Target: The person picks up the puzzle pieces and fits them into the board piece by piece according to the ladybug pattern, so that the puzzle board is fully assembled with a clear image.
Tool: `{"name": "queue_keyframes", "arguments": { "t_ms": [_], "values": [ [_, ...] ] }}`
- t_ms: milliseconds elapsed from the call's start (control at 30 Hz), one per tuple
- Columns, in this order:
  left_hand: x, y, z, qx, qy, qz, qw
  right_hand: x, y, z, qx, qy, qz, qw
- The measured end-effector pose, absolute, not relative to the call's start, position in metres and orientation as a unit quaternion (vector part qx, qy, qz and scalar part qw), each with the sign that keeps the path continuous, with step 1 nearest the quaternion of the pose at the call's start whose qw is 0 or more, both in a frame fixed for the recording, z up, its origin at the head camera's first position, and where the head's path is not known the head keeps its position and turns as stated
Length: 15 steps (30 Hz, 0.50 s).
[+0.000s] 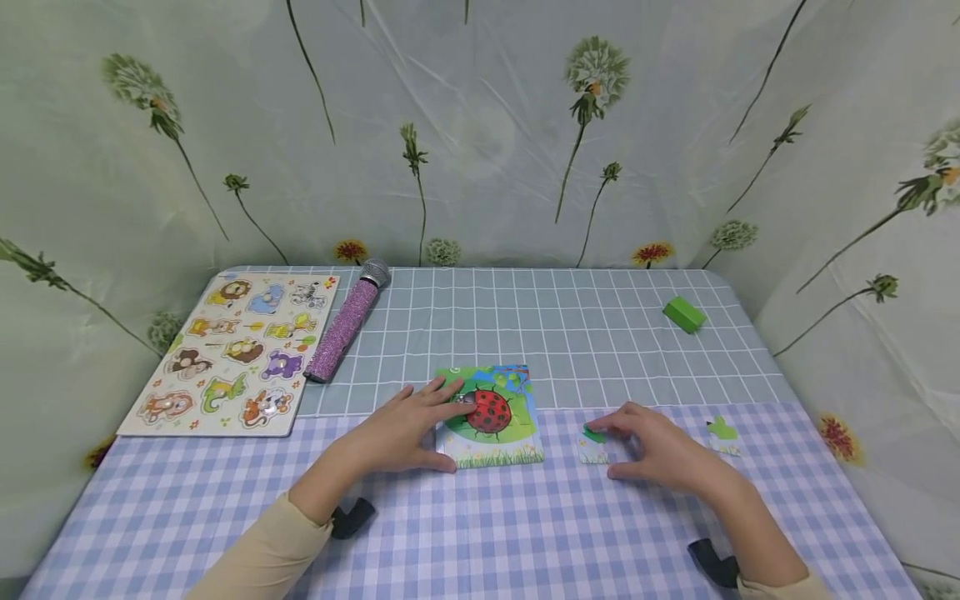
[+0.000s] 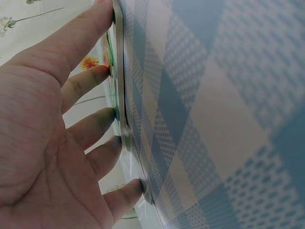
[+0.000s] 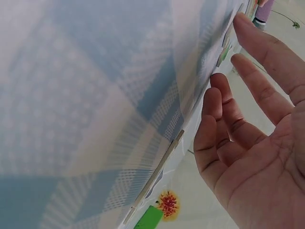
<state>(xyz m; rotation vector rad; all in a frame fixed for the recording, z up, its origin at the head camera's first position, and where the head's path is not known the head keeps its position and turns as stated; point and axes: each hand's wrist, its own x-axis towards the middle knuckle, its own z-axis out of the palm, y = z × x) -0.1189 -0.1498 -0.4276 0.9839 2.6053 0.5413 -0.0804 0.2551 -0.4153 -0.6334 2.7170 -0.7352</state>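
Note:
A square ladybug jigsaw puzzle [image 1: 491, 450] lies on the checked cloth in the head view. My left hand [image 1: 401, 429] rests over its left side, fingers spread, thumb by the lower left edge. The left wrist view has those straight fingertips against the puzzle's thin board [image 2: 121, 62]. To the right lies a loose white-and-green puzzle piece [image 1: 592, 454]. My right hand [image 1: 663, 446] is at this piece, its index fingertip over the green part and the thumb lower, apart from it. The right wrist view shows the other fingers loosely bent. Whether the index finger presses the piece is unclear.
Another puzzle piece [image 1: 723, 432] lies right of my right hand. Farther back is a green block [image 1: 684, 315]. An animal peg board [image 1: 217, 358] and a pink glittery microphone [image 1: 347, 327] lie at the left. A patterned curtain [image 1: 495, 167] hangs behind the table.

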Motion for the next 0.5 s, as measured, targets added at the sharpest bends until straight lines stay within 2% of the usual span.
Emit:
{"name": "queue_keyframes", "arguments": {
  "t_ms": [500],
  "values": [
    [-0.1185, -0.151, -0.429, 0.341, 0.906, 0.2, 0.152, -0.0828, 0.2539, -0.4165, -0.23, 0.926, -0.264, 0.139]
  ]
}}
